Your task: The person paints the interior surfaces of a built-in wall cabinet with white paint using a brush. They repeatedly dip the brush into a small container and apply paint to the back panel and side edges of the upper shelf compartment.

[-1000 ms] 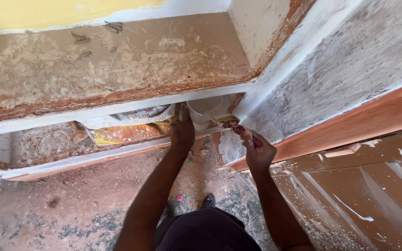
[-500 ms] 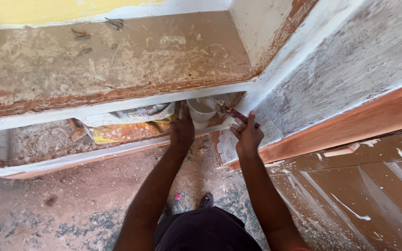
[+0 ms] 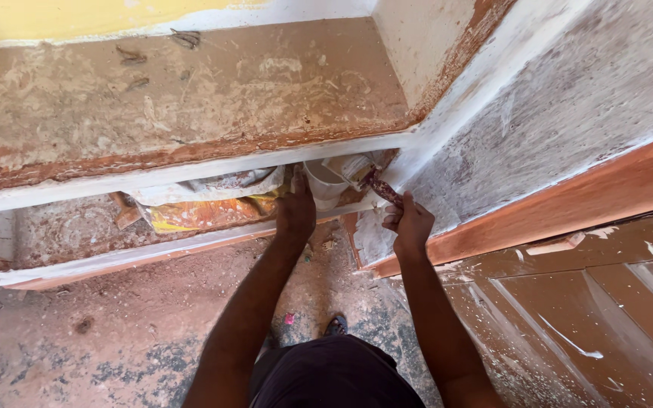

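Right hand (image 3: 410,225) has dropped lower since a half-second back, brush tip now at the bucket. Concrete shelf (image 3: 190,98) overhead. I see the small white bucket (image 3: 325,183) tucked under its front edge, near the corner; looks light, rigid, paint-slick, best steadied at the rim. Left hand (image 3: 296,211) rests there, fingers curled. Right fingers closed round the paintbrush (image 3: 376,185) handle.

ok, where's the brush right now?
Head view, centre: the brush is in the right hand, its tip over the white container on the lower shelf, just right of the left hand.
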{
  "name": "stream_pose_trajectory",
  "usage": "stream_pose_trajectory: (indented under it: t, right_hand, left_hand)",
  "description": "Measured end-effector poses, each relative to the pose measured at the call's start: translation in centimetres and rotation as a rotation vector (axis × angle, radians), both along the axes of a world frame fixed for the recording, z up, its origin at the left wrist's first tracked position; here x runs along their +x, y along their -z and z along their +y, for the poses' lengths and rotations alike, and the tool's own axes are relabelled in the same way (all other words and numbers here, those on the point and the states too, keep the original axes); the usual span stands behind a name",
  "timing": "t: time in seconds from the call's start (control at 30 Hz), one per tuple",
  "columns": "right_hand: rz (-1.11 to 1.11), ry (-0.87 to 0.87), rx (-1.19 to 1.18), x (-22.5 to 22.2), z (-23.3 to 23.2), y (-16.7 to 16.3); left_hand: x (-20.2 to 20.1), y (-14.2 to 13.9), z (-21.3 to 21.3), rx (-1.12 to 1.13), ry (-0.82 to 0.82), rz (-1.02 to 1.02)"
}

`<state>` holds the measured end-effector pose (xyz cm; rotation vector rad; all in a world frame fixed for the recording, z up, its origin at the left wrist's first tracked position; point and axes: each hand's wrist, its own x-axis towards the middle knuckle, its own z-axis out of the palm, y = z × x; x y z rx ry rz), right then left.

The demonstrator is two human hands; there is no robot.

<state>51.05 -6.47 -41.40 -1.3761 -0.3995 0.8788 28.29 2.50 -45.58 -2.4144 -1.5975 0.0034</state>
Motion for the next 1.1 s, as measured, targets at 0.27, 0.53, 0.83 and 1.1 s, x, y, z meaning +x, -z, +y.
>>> stream_pose_trajectory:
  t: [0.27, 0.53, 0.83, 1.1]
  right_hand:
    - [-0.070, -0.096, 0.064, -1.3, -1.5, -0.7]
    - [-0.198, -0.069, 0.041, -1.6, -3.1, -0.7]
    - [-0.285, -0.028, -0.019, -0.3, -6.1, -2.7]
    - [-0.337, -0.026, 0.028, -0.1, -7.5, -4.5]
  left_hand:
    - [0.0, -0.3, 0.2, -0.061, -0.016, 0.016]
    - [-0.1, 0.1, -0.1, 0.001, -0.012, -0.003]
    - [0.0, 0.6, 0.2, -0.068, -0.024, -0.038]
    - [0.0, 0.3, 0.2, -0.027, -0.011, 0.027]
